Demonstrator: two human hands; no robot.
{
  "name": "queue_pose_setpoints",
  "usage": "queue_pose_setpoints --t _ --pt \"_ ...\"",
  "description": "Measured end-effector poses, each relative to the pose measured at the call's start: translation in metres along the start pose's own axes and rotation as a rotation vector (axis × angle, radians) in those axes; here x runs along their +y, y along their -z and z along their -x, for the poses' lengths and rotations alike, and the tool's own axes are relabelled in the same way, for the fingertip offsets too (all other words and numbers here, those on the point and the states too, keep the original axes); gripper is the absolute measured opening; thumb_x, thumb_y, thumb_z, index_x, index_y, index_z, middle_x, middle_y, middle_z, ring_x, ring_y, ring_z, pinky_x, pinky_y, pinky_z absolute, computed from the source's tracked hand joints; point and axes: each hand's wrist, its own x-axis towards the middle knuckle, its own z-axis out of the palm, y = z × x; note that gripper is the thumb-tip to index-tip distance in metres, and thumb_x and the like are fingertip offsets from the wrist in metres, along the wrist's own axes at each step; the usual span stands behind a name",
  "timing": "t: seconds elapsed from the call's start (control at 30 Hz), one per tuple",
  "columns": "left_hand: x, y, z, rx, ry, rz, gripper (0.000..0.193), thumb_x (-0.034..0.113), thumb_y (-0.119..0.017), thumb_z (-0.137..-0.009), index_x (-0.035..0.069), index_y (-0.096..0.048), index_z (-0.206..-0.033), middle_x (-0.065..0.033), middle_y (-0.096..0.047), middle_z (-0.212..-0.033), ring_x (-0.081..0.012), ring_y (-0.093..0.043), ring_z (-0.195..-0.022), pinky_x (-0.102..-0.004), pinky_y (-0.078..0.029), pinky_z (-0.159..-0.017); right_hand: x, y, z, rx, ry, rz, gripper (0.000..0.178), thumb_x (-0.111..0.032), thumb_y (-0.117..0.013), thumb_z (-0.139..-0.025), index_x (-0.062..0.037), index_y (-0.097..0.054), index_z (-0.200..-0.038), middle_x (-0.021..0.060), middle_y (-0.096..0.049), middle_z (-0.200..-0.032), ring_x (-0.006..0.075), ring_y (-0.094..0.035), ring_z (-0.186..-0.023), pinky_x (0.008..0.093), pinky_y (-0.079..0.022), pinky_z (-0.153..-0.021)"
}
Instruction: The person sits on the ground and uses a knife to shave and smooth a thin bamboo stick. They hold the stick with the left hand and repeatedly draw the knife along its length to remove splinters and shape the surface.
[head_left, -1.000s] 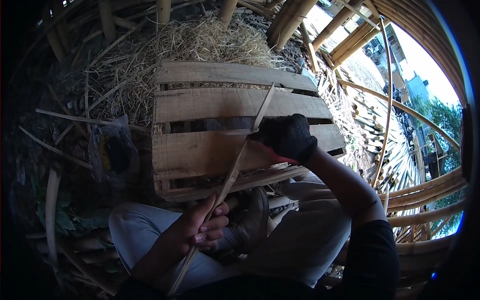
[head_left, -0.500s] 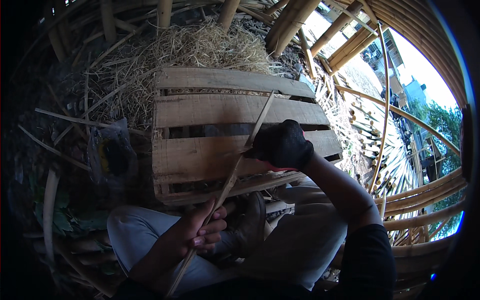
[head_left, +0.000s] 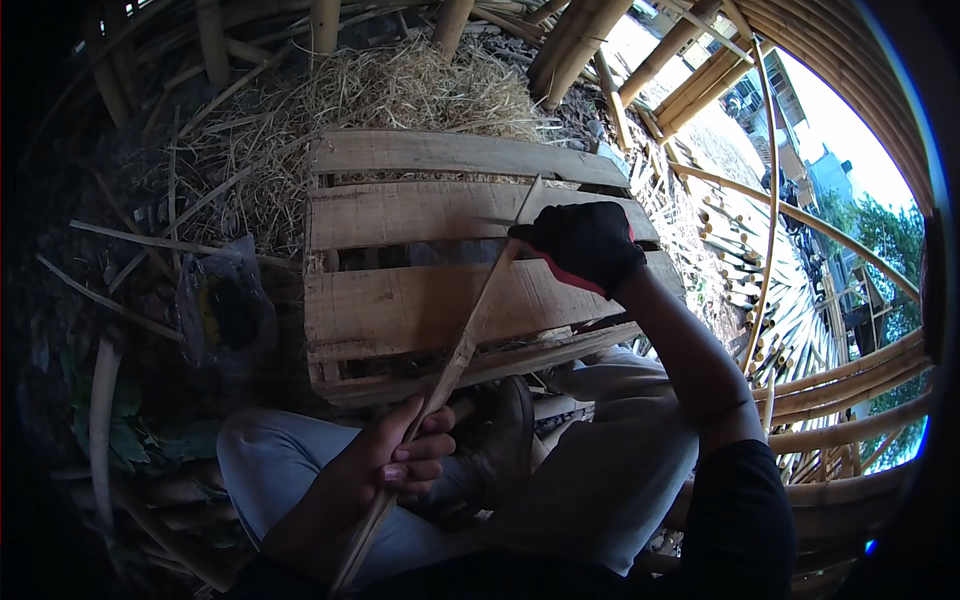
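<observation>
Your bare left hand (head_left: pixel 400 465) grips the near end of a long thin bamboo strip (head_left: pixel 470 335), steadying it slantwise across a rough wooden pallet (head_left: pixel 400 310). Your black-gloved right hand (head_left: pixel 585 245) is clenched around a blade (head_left: pixel 497 222) set against the strip's upper part.

A single head-worn fisheye view looks steeply down, close over the lap.
</observation>
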Motion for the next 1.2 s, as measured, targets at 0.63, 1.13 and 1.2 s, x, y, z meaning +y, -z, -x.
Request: queue_pose_setpoints --t 0.63,1.13,1.2 --pt "-0.001 0.006 -0.003 -0.044 0.075 0.095 0.046 0.059 -0.035 -0.103 0.018 -0.036 -0.082 0.0088 -0.027 -0.051 -0.0006 -0.025 -0.034 -0.0159 -0.019 -0.032 -0.005 0.002 0.015 0.012 0.180 0.049 0.023 -0.039 -0.052 -0.098 -0.0368 -0.074 -0.107 -0.0007 -0.065 -0.069 0.0207 -0.068 -0.064 0.0354 -0.051 -0.055" --pt "0.000 -0.001 -0.005 -0.048 0.067 0.093 0.046 0.060 -0.037 -0.102 0.018 -0.036 -0.082 0.0090 -0.027 -0.051 -0.0001 -0.024 -0.034 -0.0156 -0.019 -0.031 0.051 -0.014 0.000 -0.227 -0.248 -0.014 0.033 -0.045 -0.046 -0.101 -0.0277 -0.072 -0.111 0.0048 -0.071 -0.080 0.0248 -0.070 -0.074 0.0385 -0.054 -0.063" --pt "-0.002 0.001 -0.003 -0.021 0.068 0.055 0.046 0.060 -0.037 -0.102 0.019 -0.036 -0.082 0.0090 -0.027 -0.051 -0.0001 -0.024 -0.034 -0.0156 -0.019 -0.032 0.048 -0.040 0.014 -0.029 -0.043 0.073 0.033 -0.045 -0.046 -0.101 -0.0275 -0.074 -0.106 0.0041 -0.071 -0.079 0.0242 -0.070 -0.075 0.0383 -0.053 -0.063"
